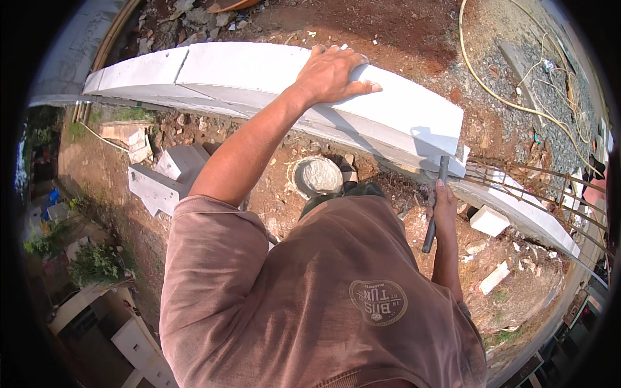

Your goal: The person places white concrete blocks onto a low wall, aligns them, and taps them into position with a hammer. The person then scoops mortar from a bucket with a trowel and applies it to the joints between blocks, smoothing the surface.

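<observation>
My left hand (pixel 333 74) rests on top of a white lightweight block (pixel 401 97) in a low wall, thumb stretched out along it and fingers reaching to its far edge. My right hand (pixel 443 204) is closed round a dark, rod-like tool handle (pixel 429 238), upper end against the near face by the block's right end. Whatever head the tool has I cannot make out. A shadow falls on the block's top at that end. To the left, another white block (pixel 136 64) continues the row, with a thin joint between them.
A bucket of pale mortar (pixel 319 176) stands by my feet. Loose white blocks (pixel 155 187) lie at left, and another block (pixel 490 220) at right. Steel reinforcing bars (pixel 537 194) stick out past the wall's right end. A yellowish hose (pixel 482 77) curves over gravel beyond it.
</observation>
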### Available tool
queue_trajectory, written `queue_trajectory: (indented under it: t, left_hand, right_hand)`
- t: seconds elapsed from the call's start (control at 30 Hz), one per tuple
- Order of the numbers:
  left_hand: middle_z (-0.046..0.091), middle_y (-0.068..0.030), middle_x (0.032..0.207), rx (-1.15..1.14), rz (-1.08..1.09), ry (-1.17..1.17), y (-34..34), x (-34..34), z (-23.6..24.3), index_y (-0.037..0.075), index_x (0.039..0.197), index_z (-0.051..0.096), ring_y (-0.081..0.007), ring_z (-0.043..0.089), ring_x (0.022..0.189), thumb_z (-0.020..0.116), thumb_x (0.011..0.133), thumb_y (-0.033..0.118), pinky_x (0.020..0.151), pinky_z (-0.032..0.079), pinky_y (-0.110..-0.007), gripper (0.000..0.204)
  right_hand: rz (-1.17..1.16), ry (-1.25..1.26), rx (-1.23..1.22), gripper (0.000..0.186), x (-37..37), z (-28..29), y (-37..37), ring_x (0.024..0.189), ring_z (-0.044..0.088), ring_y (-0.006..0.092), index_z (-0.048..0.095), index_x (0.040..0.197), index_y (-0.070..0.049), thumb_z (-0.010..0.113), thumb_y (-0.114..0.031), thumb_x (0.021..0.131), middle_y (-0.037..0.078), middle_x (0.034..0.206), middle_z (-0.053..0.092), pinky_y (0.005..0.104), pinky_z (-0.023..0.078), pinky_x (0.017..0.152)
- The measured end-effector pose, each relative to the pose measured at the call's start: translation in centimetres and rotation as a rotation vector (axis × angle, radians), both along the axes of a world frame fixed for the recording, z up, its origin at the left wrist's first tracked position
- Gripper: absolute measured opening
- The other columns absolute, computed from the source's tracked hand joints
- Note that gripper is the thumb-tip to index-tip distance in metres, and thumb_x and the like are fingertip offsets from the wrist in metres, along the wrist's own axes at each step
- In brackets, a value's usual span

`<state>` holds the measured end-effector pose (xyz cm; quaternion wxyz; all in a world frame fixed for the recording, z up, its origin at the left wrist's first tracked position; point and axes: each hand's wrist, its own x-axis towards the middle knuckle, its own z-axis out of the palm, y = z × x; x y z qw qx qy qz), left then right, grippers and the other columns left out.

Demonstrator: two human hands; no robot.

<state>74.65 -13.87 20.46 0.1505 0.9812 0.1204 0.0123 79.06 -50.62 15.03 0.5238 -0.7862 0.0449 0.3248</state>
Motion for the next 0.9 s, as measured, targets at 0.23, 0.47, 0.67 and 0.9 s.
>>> queue_trajectory:
  t: [0.23, 0.47, 0.67, 0.9]
  left_hand:
    - [0.06, -0.0119, 0.108, -0.082, -0.025, -0.06, -0.1, -0.4, 0.8, 0.008, 0.117, 0.06, -0.0253, 0.052, 0.109, 0.051, 0.079, 0.069, 0.098, 0.031, -0.044, 0.073]
    - [0.059, -0.0119, 0.112, -0.087, -0.018, -0.051, -0.1, -0.8, 1.4, 0.008, 0.118, 0.059, -0.0261, 0.049, 0.113, 0.05, 0.08, 0.068, 0.1, 0.029, -0.044, 0.071]
    - [0.058, -0.0131, 0.114, -0.112, -0.031, -0.082, 0.1, -1.1, 1.3, 0.007, 0.118, 0.058, -0.0279, 0.049, 0.114, 0.05, 0.081, 0.065, 0.102, 0.029, -0.047, 0.069]
    - [0.034, -0.0161, 0.143, 0.142, 0.303, -0.165, 7.0, -5.9, 0.4, 0.01, 0.138, 0.038, -0.031, 0.024, 0.137, 0.041, 0.084, 0.066, 0.113, 0.013, -0.05, 0.078]
  right_hand:
    - [-0.271, -0.003, 0.087, 0.031, 0.9, 0.6, 0.1, 0.035, 0.036, 0.0084, 0.047, 0.082, -0.012, 0.045, -0.04, 0.095, -0.003, 0.051, 0.036, 0.0226, 0.029, 0.032]
    - [0.007, -0.025, -0.038, 0.027, 0.6, -0.2, 0.7, 0.038, 0.037, 0.0083, 0.048, 0.084, -0.01, 0.049, -0.035, 0.094, -0.001, 0.056, 0.041, 0.0235, 0.03, 0.035]
    - [-0.141, -0.098, 0.022, 0.031, 1.6, -1.2, -1.3, 0.037, 0.038, 0.0084, 0.051, 0.089, -0.01, 0.049, -0.04, 0.093, -0.002, 0.053, 0.039, 0.0228, 0.03, 0.034]
    - [-0.365, -0.107, 0.093, 0.034, 0.4, -0.9, -1.6, 0.038, 0.039, 0.0077, 0.055, 0.101, -0.007, 0.049, -0.039, 0.093, -0.002, 0.055, 0.041, 0.0229, 0.03, 0.034]
